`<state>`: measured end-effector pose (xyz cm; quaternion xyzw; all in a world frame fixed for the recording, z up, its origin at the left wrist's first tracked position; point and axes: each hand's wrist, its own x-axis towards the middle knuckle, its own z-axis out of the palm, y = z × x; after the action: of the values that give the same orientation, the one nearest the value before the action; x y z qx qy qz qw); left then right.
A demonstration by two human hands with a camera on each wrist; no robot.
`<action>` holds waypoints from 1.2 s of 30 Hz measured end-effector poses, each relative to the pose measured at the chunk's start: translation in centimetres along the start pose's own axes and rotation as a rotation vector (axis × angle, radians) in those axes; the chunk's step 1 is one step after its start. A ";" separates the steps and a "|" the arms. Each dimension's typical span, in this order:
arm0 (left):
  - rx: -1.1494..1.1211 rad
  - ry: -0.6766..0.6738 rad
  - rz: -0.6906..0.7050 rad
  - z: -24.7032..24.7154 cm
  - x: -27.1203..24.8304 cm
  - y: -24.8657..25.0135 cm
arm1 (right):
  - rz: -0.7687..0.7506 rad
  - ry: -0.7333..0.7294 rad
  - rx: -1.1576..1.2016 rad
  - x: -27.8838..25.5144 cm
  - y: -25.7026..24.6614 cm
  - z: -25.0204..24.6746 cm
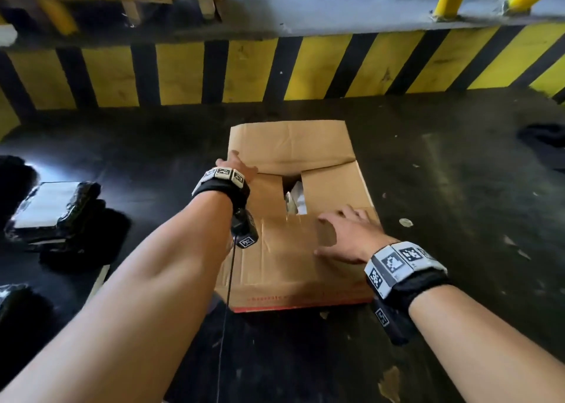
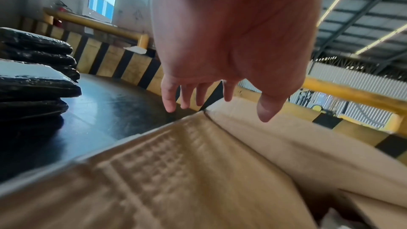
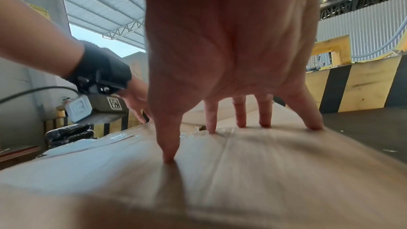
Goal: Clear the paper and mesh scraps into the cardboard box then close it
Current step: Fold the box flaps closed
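Head view puts the cardboard box in the middle of the frame on the dark floor, its long axis running from the lower edge up toward the striped yellow and black barrier. Three flaps already lie down; the far flap, above centre, stands up, and a small gap at the centre shows white paper scraps inside. The right hand, right of centre, is spread flat with fingertips pressing the near flap. The left hand, higher and to the left, has its fingers straight and loosely spread at the far flap's left corner; in the left wrist view they look just clear of the cardboard. That hand is plainly the nearer to the raised flap, so I'd judge folding it down toward the lower edge falls to the left. Black wrapped bundles sit at the left of the frame.
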<state>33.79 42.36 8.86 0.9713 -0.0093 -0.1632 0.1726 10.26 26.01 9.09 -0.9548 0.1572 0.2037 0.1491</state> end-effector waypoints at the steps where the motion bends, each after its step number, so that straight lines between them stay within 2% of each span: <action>1: -0.006 -0.016 -0.017 0.2 0.9 0.0 | 0.006 -0.015 0.003 0.3 0.0 -0.2; 5: -0.135 -0.036 -0.008 0.1 3.0 0.2 | 0.023 -0.041 0.021 0.9 -0.2 -0.5; 10: -0.519 0.095 0.045 -1.6 2.0 -0.7 | 0.026 -0.055 0.029 1.1 -0.1 -0.3; 14: -0.713 0.366 0.327 -2.7 -1.3 -2.2 | 0.032 -0.093 0.019 0.8 -0.2 -0.5; 16: -0.690 0.500 0.441 -3.1 -3.7 -2.9 | 0.024 -0.102 0.018 0.5 -0.2 -0.5; 18: -0.575 0.555 0.535 -3.0 -5.8 -3.7 | 0.019 -0.075 0.019 0.2 -0.3 -0.5; 20: -0.398 0.513 0.581 -2.1 -7.1 -4.2 | 0.007 0.025 0.008 -0.4 -0.5 -0.5; 24: -0.171 0.346 0.536 1.0 -8.8 -5.1 | -0.114 0.413 -0.129 -1.5 -1.2 -0.2; 26: -0.091 0.233 0.518 2.9 -9.8 -5.9 | -0.150 0.519 -0.165 -1.3 -1.2 0.2; 28: 0.008 0.132 0.514 4.7 -10.9 -6.7 | -0.145 0.467 -0.159 -1.0 -1.1 0.7; 32: 0.094 0.041 0.477 5.9 -12.8 -7.5 | -0.046 0.151 -0.128 -0.3 -0.2 2.1; 36: 0.086 0.039 0.533 5.3 -13.4 -8.5 | -0.055 0.111 -0.114 -1.0 0.1 2.3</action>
<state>19.06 49.60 5.54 0.9440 -0.2682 -0.0930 0.1682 8.56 26.93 7.47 -0.9754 0.1270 0.1551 0.0911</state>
